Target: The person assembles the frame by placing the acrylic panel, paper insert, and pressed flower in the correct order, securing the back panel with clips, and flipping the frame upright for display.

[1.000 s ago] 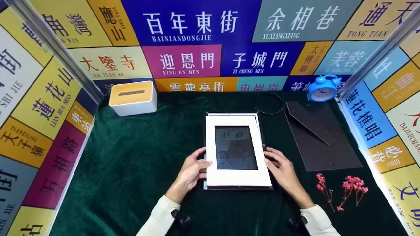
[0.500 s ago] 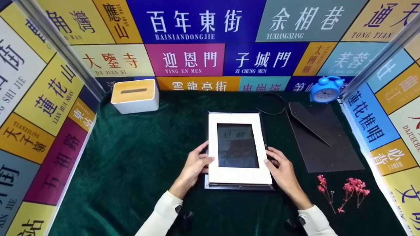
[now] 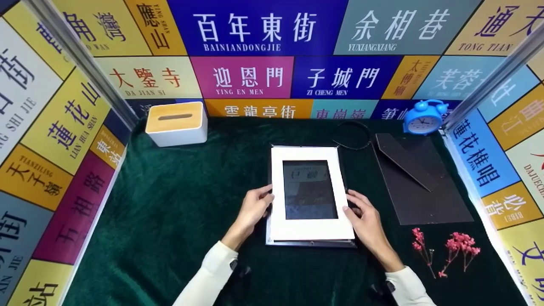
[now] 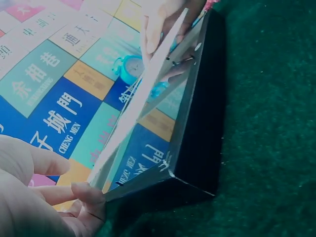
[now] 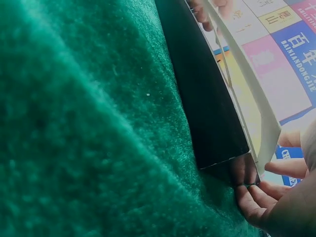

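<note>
In the head view a white picture mat (image 3: 312, 229) with a rectangular window lies over a black picture frame (image 3: 272, 242). A reflective pane shows through the opening. My left hand (image 3: 251, 208) holds the mat's left edge between thumb and fingers. On the opposite side my right hand (image 3: 366, 219) grips the right edge, thumb on the white border. Both wrist views show the mat (image 4: 148, 89) tilted and partly raised above the frame (image 4: 200, 113). Fingers (image 5: 254, 200) of my right hand reach down beside the frame's corner. The mat hides most of the frame.
A black backing board (image 3: 425, 187) with a stand leg lies at right, above pink dried flowers (image 3: 461, 244). At the back are a tissue box (image 3: 176, 127), a blue alarm clock (image 3: 423, 117) and a thin dark loop (image 3: 352, 136). Green cloth (image 3: 191, 187) covers the table.
My left hand has shifted its thumb from the mat's face toward its left edge. The mat has moved slightly over the frame. My right hand keeps its grip. The head view has shifted a little.
</note>
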The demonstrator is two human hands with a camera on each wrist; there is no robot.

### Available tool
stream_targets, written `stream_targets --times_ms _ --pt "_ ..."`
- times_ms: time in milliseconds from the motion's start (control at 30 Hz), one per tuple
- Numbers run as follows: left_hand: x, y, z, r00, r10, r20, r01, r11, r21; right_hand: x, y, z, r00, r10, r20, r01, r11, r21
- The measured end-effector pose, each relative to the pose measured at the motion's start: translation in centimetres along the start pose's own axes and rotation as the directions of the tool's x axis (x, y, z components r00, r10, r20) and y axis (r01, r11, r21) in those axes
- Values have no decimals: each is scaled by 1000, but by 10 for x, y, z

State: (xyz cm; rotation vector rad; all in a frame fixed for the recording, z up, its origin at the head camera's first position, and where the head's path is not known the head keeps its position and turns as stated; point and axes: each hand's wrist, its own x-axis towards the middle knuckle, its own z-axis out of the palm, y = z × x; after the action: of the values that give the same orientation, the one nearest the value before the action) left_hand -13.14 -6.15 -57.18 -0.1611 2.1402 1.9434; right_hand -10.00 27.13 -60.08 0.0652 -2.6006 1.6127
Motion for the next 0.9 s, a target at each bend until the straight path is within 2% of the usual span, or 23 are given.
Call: stream_targets --times_ms 133,267,367,467,600,633,733,867,900 --pt "3 1 0 1000 -28 12 28 999 17 -1 0 0 1000 -3 3 3 1000 7" --pt "6 2 0 1000 -21 15 19 996 92 -1 1 -1 1000 -9 -1 9 1000 4" --pt "9 3 0 1000 21 19 -24 983 182 -1 2 -1 1000 -13 -2 12 1000 -11" --pt "15 -2 -1 996 89 31 -94 959 266 -1 3 0 1000 -22 5 22 999 -45" --pt "22 -13 -3 988 154 28 -155 940 303 -2 4 1 999 -39 13 40 996 -86" --pt "20 -11 -3 988 154 20 -153 944 291 -2 4 1 999 -41 14 42 995 -90" --pt "26 -28 -2 971 237 -32 -220 937 273 -1 5 1 999 -36 20 38 994 -103" --pt "20 -28 -2 957 268 -108 -237 941 242 -1 6 1 999 -17 33 21 992 -121" --pt "17 -23 -2 960 250 -126 -216 948 236 -1 7 1 999 -16 35 20 992 -123"
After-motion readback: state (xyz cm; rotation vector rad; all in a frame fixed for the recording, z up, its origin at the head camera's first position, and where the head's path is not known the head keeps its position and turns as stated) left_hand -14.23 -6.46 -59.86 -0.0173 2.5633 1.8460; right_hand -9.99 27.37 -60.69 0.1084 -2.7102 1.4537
